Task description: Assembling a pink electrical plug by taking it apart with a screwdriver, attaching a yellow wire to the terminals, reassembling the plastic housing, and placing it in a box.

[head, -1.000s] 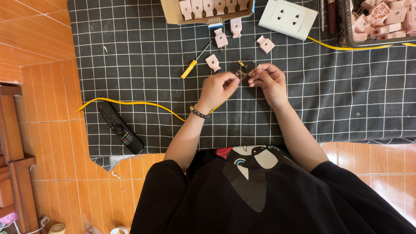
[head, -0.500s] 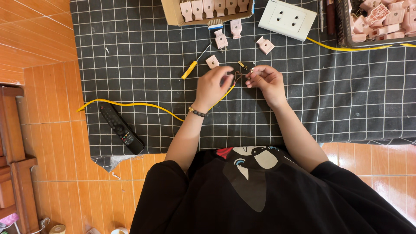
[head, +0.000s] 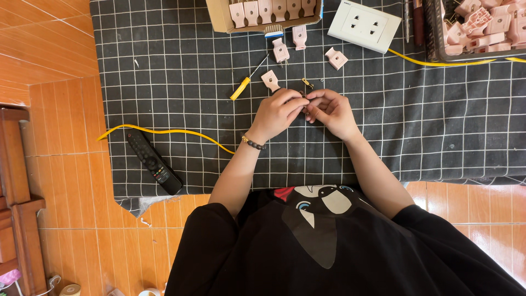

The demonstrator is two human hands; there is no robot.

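Head view, looking straight down: the person sits on the orange tiled floor (head: 60,181) at the near edge of a black checked cloth (head: 181,82), both forearms stretched out over it. The left hand (head: 276,112) and right hand (head: 329,109) meet at the middle of the cloth, fingertips pinched together around something very small and dark between them; it is mostly covered by the fingers and I cannot tell what it is. Both hands are curled nearly shut, thumbs pressed toward the forefingers. A dark bead bracelet (head: 253,143) circles the left wrist.

Just beyond the hands lie a pink plug half (head: 270,80), a tiny brass part (head: 307,83) and a yellow-handled screwdriver (head: 246,82) pointing far and right. Farther off are two more pink plug pieces (head: 281,51) and (head: 336,58), a white wall socket (head: 364,25) with a yellow wire (head: 438,62) running right, and a cardboard box (head: 224,19) of pink plugs, cut off by the top edge. A dark basket (head: 435,38) of pink parts is cropped at the far right corner.

To the left a black remote control (head: 154,163) lies near another yellow wire (head: 164,131), whose end slips under the left forearm. The person's black shirt (head: 329,252) hides the lap and legs.
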